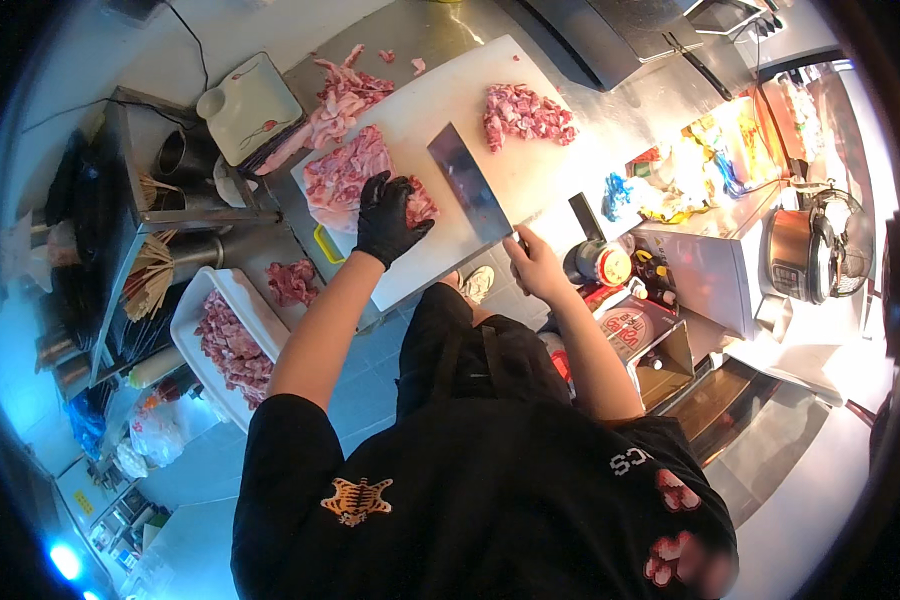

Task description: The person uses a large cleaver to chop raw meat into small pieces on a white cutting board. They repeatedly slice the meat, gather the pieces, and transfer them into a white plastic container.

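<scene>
My left hand (391, 217), in a black glove, presses its fingers on a small piece of raw meat (421, 202). Beside it lies a larger slab of raw meat (345, 169) on the white cutting board (450, 97). The handle of a wide-bladed cleaver (469, 184) is gripped by my bare right hand (536, 262); the blade lies over the board, to the right of the meat and apart from it. A pile of cut meat pieces (525, 116) sits at the board's far right. Pale trimmings (352, 101) lie along the board's far left edge.
A white tub (195, 330) of cut meat stands at the left, near a loose meat piece (292, 281) on the steel counter. Stacked plates (251, 109) stand at the back left. On the right are a jar with a red lid (613, 266), plastic bags (667, 180) and a cooker (801, 255).
</scene>
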Demonstrator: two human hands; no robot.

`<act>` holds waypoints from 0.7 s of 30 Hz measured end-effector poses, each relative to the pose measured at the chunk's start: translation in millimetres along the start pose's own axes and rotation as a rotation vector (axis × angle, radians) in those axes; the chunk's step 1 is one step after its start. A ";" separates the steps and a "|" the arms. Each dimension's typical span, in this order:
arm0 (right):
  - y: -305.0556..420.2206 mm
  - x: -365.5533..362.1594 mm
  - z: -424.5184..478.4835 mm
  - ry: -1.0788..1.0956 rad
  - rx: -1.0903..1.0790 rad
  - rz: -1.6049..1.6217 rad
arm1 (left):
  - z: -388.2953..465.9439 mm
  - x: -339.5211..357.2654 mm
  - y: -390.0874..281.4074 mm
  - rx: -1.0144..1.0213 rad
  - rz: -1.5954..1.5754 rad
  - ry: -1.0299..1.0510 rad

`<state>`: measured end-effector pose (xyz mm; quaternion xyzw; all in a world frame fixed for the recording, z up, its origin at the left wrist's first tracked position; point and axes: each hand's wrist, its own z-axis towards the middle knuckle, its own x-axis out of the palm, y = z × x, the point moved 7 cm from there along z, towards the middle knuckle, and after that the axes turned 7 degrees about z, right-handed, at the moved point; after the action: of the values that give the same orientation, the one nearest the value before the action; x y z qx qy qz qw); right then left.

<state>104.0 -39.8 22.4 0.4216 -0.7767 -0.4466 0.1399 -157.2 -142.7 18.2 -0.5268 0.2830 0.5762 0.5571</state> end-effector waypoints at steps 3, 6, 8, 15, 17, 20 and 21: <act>-43.9 13.7 -2.7 0.216 0.197 0.428 | 2.3 9.3 4.3 -0.048 -0.023 0.129; -62.0 12.4 -5.1 0.295 0.303 0.638 | 0.0 9.7 4.4 -0.032 0.002 0.106; -73.4 16.2 -3.0 0.356 0.339 0.715 | -0.4 11.2 4.2 -0.046 -0.017 0.127; -63.8 48.8 2.7 0.448 0.300 0.699 | -9.3 12.5 12.2 -0.017 -0.151 0.014; -53.7 49.6 -4.3 0.453 0.267 0.693 | -12.6 11.3 13.7 -0.030 -0.192 -0.001; -44.5 36.7 -12.4 0.434 0.245 0.675 | -9.8 11.2 9.7 -0.070 -0.296 -0.034; -39.3 26.5 -15.1 0.397 0.238 0.659 | -1.1 6.7 1.6 -0.057 -0.302 -0.051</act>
<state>117.7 -78.9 -5.3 0.2413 -0.8743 -0.1948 0.3734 -157.2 -141.8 11.3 -0.5643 0.1699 0.5069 0.6291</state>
